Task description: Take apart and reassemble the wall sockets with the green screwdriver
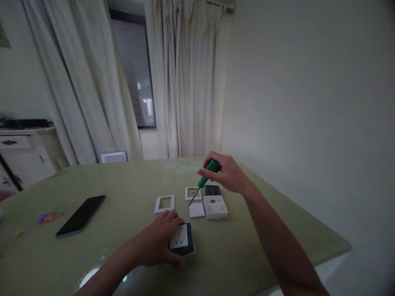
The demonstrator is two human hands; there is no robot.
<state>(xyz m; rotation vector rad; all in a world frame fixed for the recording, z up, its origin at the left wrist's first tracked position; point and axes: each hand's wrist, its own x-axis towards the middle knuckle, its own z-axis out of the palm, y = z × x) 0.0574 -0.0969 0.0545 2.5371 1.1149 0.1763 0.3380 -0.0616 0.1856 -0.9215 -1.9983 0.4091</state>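
Observation:
My left hand point(166, 238) is wrapped round the left side of a wall socket point(182, 238), white-faced with a dark surround, at the table's near middle. Raised beyond it, my right hand point(220, 170) grips the green handle of a screwdriver point(207, 172), its shaft slanting down to the left. The tip appears close to a white switch panel point(196, 210); whether it touches cannot be told. A white back box point(215, 206) is to the panel's right, with a dark mounting plate point(212, 190) behind. Two white frames, a left frame point(157, 204) and a right frame point(187, 194), lie nearby.
A black tablet or phone point(82, 216) lies on the green table point(129, 181) at the left, near small colourful pieces point(46, 217) and a yellow bit point(18, 233). A pale wall point(308, 123) stands along the right side; curtains point(191, 82) hang behind.

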